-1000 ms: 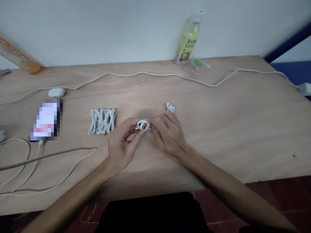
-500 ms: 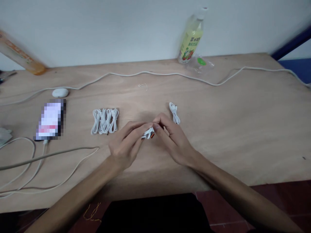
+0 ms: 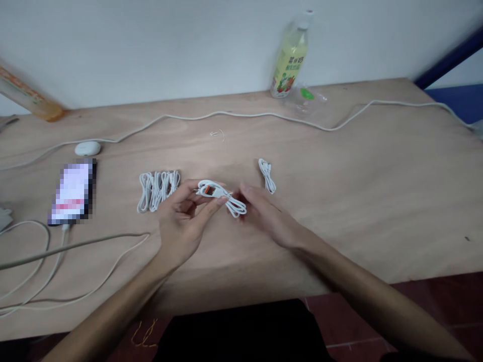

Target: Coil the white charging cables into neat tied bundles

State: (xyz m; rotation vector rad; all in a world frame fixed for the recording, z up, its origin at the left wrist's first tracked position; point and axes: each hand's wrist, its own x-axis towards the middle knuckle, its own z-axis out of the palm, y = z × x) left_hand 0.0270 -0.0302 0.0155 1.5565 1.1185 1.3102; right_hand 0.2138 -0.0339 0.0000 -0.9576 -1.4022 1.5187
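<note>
A coiled white USB cable (image 3: 234,205) with an orange-lined plug is held up above the table, pinched between the thumb and fingers of my left hand (image 3: 183,216). Close by the right end of its loops is my right hand (image 3: 269,216), slightly blurred, with thumb and fingers apart and no grip on the cable that I can see. Some of its fingers are hidden. Just left of my left hand lies a row of several coiled white cables (image 3: 154,191). One more coiled white cable (image 3: 267,176) rests on the table beyond my right hand.
A phone (image 3: 73,191) with a plugged-in cable and a white earbud case (image 3: 87,148) lie on the left. A long white cord (image 3: 264,114) crosses the back. Bottles (image 3: 289,65) lean against the wall, and small white scraps (image 3: 217,134) lie mid-table.
The cable has come into fuller view, turned in my left hand so its plug and loops show. My right hand has parted from the left and opened its fingers. The view has shifted slightly.
</note>
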